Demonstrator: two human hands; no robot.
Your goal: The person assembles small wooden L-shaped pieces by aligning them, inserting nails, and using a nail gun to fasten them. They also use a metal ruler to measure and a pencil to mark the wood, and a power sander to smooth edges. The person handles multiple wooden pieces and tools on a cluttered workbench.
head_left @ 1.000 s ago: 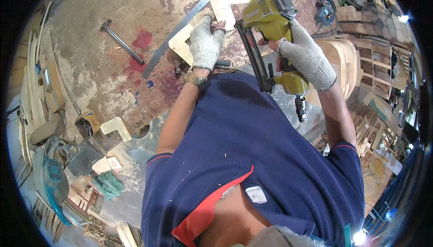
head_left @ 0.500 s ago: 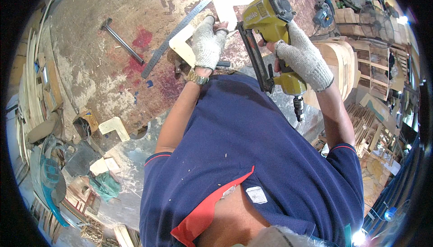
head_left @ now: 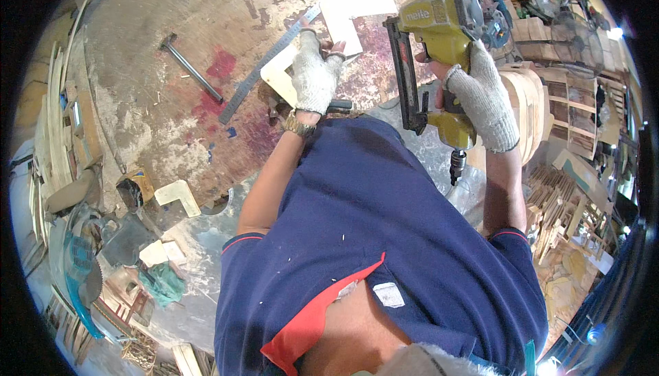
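Note:
My right hand [head_left: 482, 98], in a white fingerless glove, grips a yellow-green and black pneumatic nail gun [head_left: 436, 25] by its handle. The gun is raised right of the work, its black magazine toward the left. My left hand [head_left: 316, 73], gloved alike, rests over a pale L-shaped board [head_left: 276, 78], with thumb and fingers apart. Another pale L-shaped board [head_left: 336, 16] lies just beyond it, brightly lit. A long metal ruler [head_left: 264, 66] runs diagonally beside my left fingers. Close to my left wrist a dark handle-like bar [head_left: 340, 105] sticks out; its other end is hidden.
A hammer [head_left: 192, 70] lies on the worn wooden tabletop [head_left: 151, 108], left of the ruler. One more L-shaped board [head_left: 178, 197] is at the lower left, above a teal circular saw [head_left: 82, 266]. Stacked curved wooden pieces [head_left: 525, 112] stand right of the gun.
My right hand has moved the nail gun to the right, away from the boards. My left fingers have spread and reach toward the ruler.

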